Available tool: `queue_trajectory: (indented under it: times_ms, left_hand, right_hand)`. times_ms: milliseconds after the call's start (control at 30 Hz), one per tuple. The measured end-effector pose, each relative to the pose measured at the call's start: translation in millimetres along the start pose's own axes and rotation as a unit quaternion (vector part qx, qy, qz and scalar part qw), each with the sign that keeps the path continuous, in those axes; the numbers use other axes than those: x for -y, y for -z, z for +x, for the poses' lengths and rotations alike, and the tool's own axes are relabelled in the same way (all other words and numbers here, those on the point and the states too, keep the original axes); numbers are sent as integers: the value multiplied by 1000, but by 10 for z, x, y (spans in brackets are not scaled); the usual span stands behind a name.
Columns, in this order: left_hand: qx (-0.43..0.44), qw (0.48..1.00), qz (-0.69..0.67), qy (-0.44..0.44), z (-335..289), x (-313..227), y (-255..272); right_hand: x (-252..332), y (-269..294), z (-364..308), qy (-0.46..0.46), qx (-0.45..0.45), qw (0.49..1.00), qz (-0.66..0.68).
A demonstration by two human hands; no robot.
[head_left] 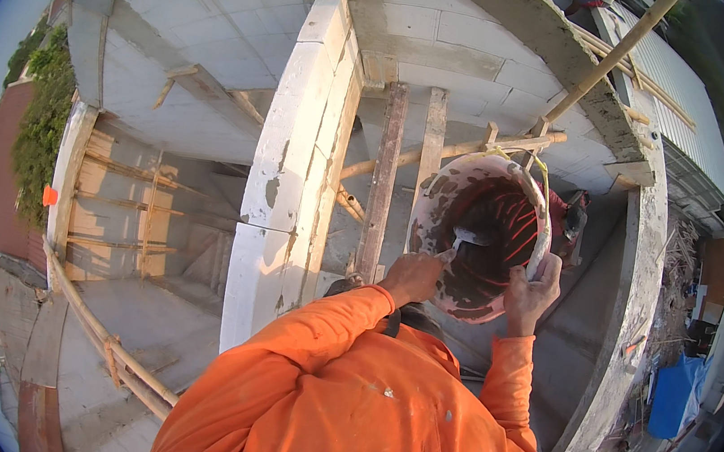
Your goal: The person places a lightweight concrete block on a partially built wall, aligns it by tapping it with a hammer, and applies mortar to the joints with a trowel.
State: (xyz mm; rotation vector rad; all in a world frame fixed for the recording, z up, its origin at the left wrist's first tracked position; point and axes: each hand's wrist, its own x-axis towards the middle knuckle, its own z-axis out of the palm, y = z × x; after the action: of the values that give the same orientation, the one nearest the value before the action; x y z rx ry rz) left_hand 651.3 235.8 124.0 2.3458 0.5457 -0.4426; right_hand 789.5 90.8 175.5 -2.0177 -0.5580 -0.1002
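A large round bucket (530, 185), its pinkish rim smeared with grey mortar, is tipped so that its mouth faces me. Wet-looking grey mortar coats parts of its inner wall, and reddish streaks show inside. My right hand (531, 296) grips the rim at the near right, fingers wrapped over it. At the near left of the mouth, my left hand (415, 278) is closed round the handle of a trowel (472, 237), whose small pale blade reaches into the bucket. A yellowish cord (542, 169) is tied at the far rim. What supports the bucket underneath is hidden.
A white block wall (285, 153) stands upright to my left. Wooden planks (382, 183) and bamboo poles (613, 58) cross the drop ahead. Just beyond the bucket is another person (574, 218), partly hidden. Bamboo rails (108, 339) run along the lower left; a concrete ledge (630, 322) bounds the right.
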Motion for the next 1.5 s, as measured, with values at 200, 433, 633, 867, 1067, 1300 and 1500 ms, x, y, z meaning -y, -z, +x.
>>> queue_trajectory:
  times_ms: [200,433,633,867,1067,1300,1500]
  left_hand:
    - [-103,993,-51,10,265,77,219]
    - [-100,989,-103,21,617,487,403]
    - [-54,978,-195,48,688,966,874]
    - [-69,966,-244,50,525,1742,1169]
    - [-114,934,-322,102,616,1923,1212]
    - [-184,904,-351,159,849,2026,1402]
    - [-221,870,-359,256,1214,1915,1596]
  right_hand:
    - [9,-306,211,4,3,1000,-6]
    - [153,-757,555,18,7,997,-76]
    - [235,-1429,981,40,44,996,-62]
    - [323,-2164,1522,5,101,988,-117]
    - [453,-2774,1954,16,176,980,-96]
    - [272,-3715,2604,46,273,940,-199]
    - [-116,-4494,3168,-79,502,861,11]
